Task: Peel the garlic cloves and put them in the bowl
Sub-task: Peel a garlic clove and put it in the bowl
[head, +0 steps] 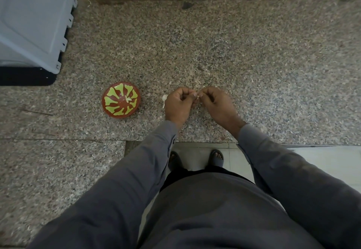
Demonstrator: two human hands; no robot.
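grey plastic: a pale crate or lid [33, 22] is seen at the far left, well apart from the work.
bowl: a red-brown bowl [109, 111] with yellow-green markings is set on the speckled stone counter [254, 63]; pale peeled garlic [128, 99] is seen lying inside it.
loose piece: a white bit, clove or skin [164, 99], is seen on the counter just beside the left hand.
left hand: the left hand [178, 103] is curled, and a small clove [197, 97] is pinched at its fingertips.
right hand: the right hand [215, 102] is curled too, and the same clove is picked at by its fingertips; the clove is mostly hidden.
handling: the clove is judged light, firm and small, its skin papery and easily torn; once bared it is likely slippery, so it is best held by the sides while the skin is pulled from the tip.
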